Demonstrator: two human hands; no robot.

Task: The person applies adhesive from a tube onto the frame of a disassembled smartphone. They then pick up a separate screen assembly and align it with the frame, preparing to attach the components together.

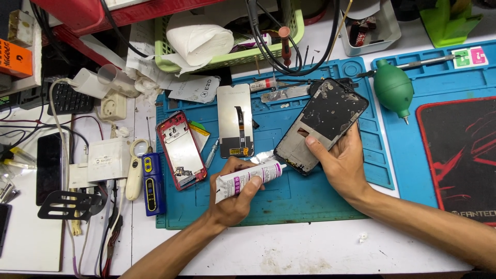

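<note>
My left hand (233, 199) grips a white glue tube (249, 178) with its nozzle pointing right, close to the lower edge of a black phone frame (323, 124). My right hand (341, 163) holds that frame from below, thumb on its inner face, tilted over the blue work mat (289, 201). A grey display panel (235, 121) with a flex cable lies face down on the mat to the left of the frame. Further left a red phone housing (181, 150) rests on the mat's edge.
A green air blower (393, 89) and a second blue mat (439, 67) are at right, beside a black and red pad (460, 155). A green basket (227, 54) with tissue and cables stands at the back. Chargers, a blue tool (153, 183) and a dark phone (49, 168) crowd the left.
</note>
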